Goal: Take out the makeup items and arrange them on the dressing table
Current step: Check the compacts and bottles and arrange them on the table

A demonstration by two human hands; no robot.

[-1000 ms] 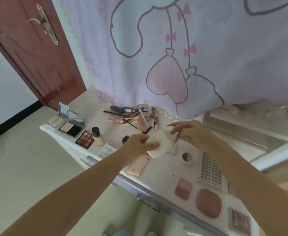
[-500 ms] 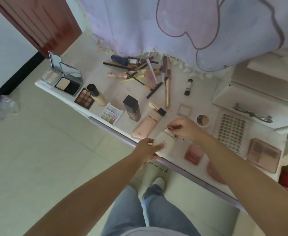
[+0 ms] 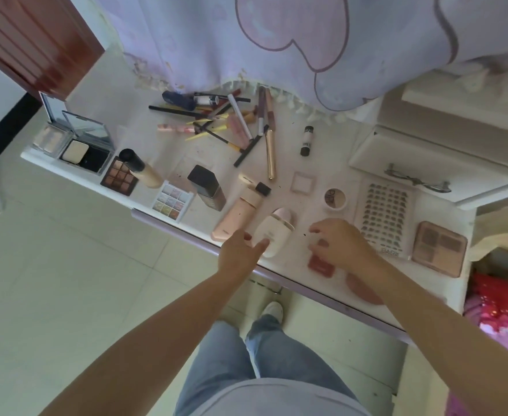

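Observation:
A white oval tube with a pale pink cap (image 3: pixel 273 232) lies flat on the white dressing table (image 3: pixel 288 163) near its front edge. My left hand (image 3: pixel 240 253) is beside the tube's near end, fingers relaxed, thumb tip touching it. My right hand (image 3: pixel 336 241) hovers just right of the tube with loosely curled fingers and holds nothing; it partly covers a red compact (image 3: pixel 321 265). A peach tube (image 3: pixel 237 214) lies left of the white one.
Brushes and pencils (image 3: pixel 231 121) lie piled at the back under a curtain. Palettes (image 3: pixel 117 175), bottles (image 3: pixel 207 187), a lash card (image 3: pixel 384 214), a brown palette (image 3: pixel 439 247) and a small jar (image 3: pixel 335 199) cover the top. A raised shelf (image 3: pixel 433 163) stands at the right.
Both hands held the white tube in the air, then brought it down toward the front edge. It now lies on the table and both hands have let go.

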